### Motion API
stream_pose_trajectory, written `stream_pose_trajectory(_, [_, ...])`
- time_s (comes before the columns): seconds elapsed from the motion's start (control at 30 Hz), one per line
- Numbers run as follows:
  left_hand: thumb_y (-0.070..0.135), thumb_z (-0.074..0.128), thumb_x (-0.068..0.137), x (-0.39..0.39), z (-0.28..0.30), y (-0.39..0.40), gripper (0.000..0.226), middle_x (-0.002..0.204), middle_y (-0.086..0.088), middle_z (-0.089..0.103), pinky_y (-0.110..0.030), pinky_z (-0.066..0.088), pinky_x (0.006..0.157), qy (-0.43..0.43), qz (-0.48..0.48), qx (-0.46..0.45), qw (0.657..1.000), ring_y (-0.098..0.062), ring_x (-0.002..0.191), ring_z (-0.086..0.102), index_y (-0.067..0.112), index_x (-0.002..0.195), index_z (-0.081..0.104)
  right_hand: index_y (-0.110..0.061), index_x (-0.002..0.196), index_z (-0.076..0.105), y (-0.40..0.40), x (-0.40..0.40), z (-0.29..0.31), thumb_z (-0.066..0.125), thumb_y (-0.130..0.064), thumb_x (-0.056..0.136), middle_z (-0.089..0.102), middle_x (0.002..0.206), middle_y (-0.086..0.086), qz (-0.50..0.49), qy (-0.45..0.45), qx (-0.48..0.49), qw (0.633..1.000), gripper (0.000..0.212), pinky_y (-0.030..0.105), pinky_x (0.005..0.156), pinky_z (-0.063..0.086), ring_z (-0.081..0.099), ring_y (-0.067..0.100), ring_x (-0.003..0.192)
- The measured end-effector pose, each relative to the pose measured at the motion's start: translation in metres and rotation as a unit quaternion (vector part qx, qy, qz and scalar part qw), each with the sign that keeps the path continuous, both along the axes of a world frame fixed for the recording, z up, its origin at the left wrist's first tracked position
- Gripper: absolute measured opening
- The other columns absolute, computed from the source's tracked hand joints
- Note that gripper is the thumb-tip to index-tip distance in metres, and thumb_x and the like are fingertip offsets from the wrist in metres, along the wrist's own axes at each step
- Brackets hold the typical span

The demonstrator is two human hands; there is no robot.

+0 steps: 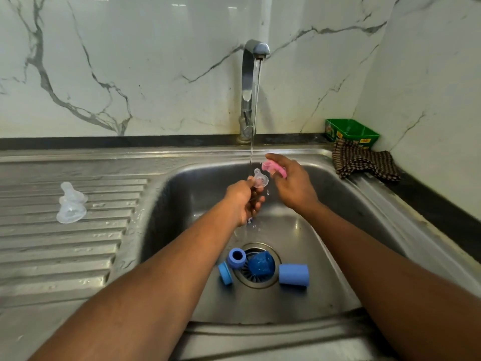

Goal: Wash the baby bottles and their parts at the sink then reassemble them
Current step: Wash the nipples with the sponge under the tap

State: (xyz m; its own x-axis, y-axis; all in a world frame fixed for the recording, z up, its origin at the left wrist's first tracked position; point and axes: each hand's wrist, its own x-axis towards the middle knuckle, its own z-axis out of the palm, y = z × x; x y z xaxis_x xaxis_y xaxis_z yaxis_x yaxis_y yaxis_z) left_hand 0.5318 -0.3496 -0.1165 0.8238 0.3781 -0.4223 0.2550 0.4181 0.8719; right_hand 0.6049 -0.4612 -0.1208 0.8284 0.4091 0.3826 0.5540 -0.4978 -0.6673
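Steel sink [338, 194] with a glossy basin, tap [250, 82] running a thin stream down the middle. Left hand [240, 199] holds a clear soft nipple [259, 179] right under the water — fingers curled round its base, tip pointing up and away. Right hand [291, 183] is just beside it, fingers pinching a pink ring [273, 168] (rigid-looking plastic, partly hidden by the thumb); ring and nipple are close, cannot tell if they touch.

Basin floor, around the drain [257, 265]: a blue collar [236, 257] with a round hole lying at the drain's left edge, a flat blue disc [225, 273] on edge just left of it, a dark blue cup [261, 264] sitting on the strainer, speckled with droplets, and a matte blue cylinder [294, 274] on its side to the right. All well below the hands, none touched.

Ribbed draining surface [65, 251] on the left carries two more clear nipples [71, 204] — stacked or leaning together, translucent, wet-looking.

Back right corner: green tub [351, 132], checked woven cloth [364, 162] crumpled in front of it. White marble-veined wall [130, 61] behind.
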Motion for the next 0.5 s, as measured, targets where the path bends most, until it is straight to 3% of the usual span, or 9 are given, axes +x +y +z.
stream_pose_trajectory(0.13, [0.029, 0.050, 0.103, -0.012, 0.010, 0.005, 0.025, 0.074, -0.004, 0.066, -0.021, 0.043, 0.045, 0.002, 0.026, 0.050, 0.998, -0.014, 0.056, 0.055, 0.011, 0.095, 0.064, -0.030, 0.118, 0.067, 0.004, -0.010, 0.006, 0.055, -0.020, 0.096, 0.067, 0.116, 0.006, 0.021, 0.012, 0.023, 0.999, 0.028, 0.043, 0.092, 0.053, 0.063, 0.022, 0.105])
stream_pose_trajectory(0.3, [0.024, 0.062, 0.097, -0.033, 0.010, 0.014, 0.015, 0.075, -0.007, 0.062, -0.019, 0.042, 0.042, 0.007, 0.088, 0.113, 0.990, -0.014, 0.056, 0.051, 0.009, 0.098, 0.067, -0.026, 0.116, 0.068, 0.003, -0.018, 0.016, 0.064, -0.035, 0.092, 0.065, 0.117, 0.005, 0.050, 0.063, 0.074, 0.994, 0.027, 0.040, 0.095, 0.049, 0.060, 0.022, 0.108])
stream_pose_trajectory(0.4, [0.020, 0.066, 0.095, -0.038, 0.018, 0.014, 0.015, 0.068, -0.005, 0.057, -0.022, 0.039, 0.046, -0.017, 0.077, 0.234, 0.969, -0.012, 0.054, 0.045, 0.006, 0.099, 0.071, -0.025, 0.112, 0.066, 0.002, -0.025, 0.018, 0.076, -0.048, 0.081, 0.066, 0.107, -0.001, 0.098, 0.059, 0.048, 0.992, 0.040, 0.029, 0.083, 0.051, 0.062, 0.012, 0.096])
stream_pose_trajectory(0.5, [0.010, 0.064, 0.095, -0.044, 0.022, 0.008, 0.010, 0.076, -0.007, 0.063, -0.023, 0.041, 0.053, -0.030, 0.094, 0.236, 0.967, -0.011, 0.055, 0.046, 0.012, 0.087, 0.070, -0.021, 0.110, 0.068, 0.004, -0.031, 0.018, 0.081, -0.041, 0.079, 0.069, 0.097, -0.007, 0.144, 0.066, 0.031, 0.987, 0.039, 0.019, 0.077, 0.050, 0.064, 0.003, 0.088])
